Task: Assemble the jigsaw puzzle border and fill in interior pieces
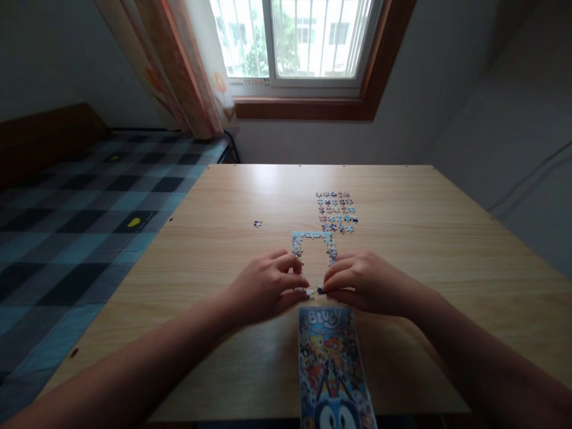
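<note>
A partly joined frame of jigsaw pieces [313,235] lies on the wooden table, its top edge and two sides showing. At its lower left, my left hand [272,280] has thumb and fingertips closed on a small blue and white puzzle piece [310,293]. Opposite it, my right hand [357,277] pinches a dark blue puzzle piece [320,290], a small gap away from the other piece. My fingers cover parts of the frame's sides and lower edge. Just below both hands lies a blue picture sheet [333,363] with "Bluey" lettering and cartoon figures.
Several loose puzzle pieces [337,210] sit in rows behind the frame. One separate piece [258,224] lies to the left. The wooden table [201,262] reaches toward the window [313,39]. A bed with a checked cover [102,202] stands at left.
</note>
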Available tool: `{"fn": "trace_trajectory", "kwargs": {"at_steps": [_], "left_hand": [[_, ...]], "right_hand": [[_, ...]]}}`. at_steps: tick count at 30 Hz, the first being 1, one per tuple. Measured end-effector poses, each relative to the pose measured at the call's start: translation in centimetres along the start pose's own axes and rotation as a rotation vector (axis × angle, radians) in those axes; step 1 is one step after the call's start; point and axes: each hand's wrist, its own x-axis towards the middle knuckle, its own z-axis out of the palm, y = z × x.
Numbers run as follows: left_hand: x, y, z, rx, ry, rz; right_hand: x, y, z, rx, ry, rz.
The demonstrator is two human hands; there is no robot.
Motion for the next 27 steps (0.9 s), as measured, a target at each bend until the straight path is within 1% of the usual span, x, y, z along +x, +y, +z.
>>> {"fn": "trace_trajectory", "kwargs": {"at_steps": [6,11,18,24,27], "left_hand": [[-0.4,-0.8,0.2,-0.019,-0.019,0.051],[-0.5,-1.3,0.3,-0.068,-0.042,0.038],[-0.4,-1.5,0.4,-0.095,-0.073,0.040],[-0.4,-1.6,0.5,-0.093,-0.074,0.046],[-0.4,-1.5,0.6,-0.090,-0.067,0.043]], "right_hand": [[0.1,0.1,0.7,0.007,-0.037,-0.009],[0.1,0.4,1.0,0.030,-0.047,0.003],[0.1,0.4,1.1,0.047,-0.019,-0.001],[0.0,0.4,1.1,0.008,-0.071,0.015],[0.0,0.3,1.1,0.004,-0.064,0.013]]}}
